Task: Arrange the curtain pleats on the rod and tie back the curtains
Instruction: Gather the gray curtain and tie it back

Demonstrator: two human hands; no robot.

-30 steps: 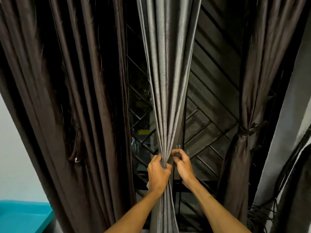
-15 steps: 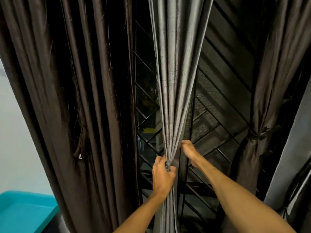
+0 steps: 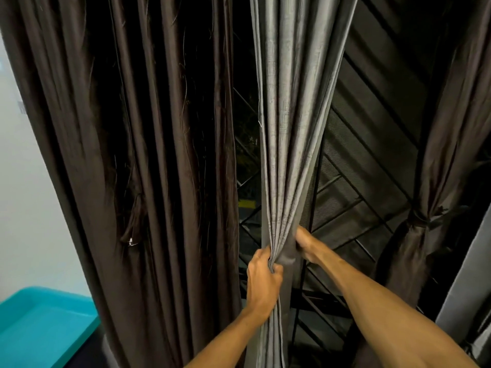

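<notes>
Grey curtain [image 3: 289,128], centre: pleats bunched in the clenched left hand [image 3: 263,281]. Right hand [image 3: 305,244] at its right edge, fingers hidden behind the fabric, grip not discernible. To its left, dark brown curtain [image 3: 148,155]; to its right, tied-back brown curtain [image 3: 414,235]; behind it, window grille [image 3: 353,208].

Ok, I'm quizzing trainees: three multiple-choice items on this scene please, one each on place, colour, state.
1. Where is the teal plastic tub? A upper right; B lower left; C centre.
2. What colour is the pleated fabric curtain gripped by the left hand? A grey; B red; C white.
3. The dark brown curtain at far right is: A taken down; B spread wide; C tied back.
Key: 1 B, at the frame's lower-left corner; 2 A, grey folds; 3 C, a band cinches it.
</notes>
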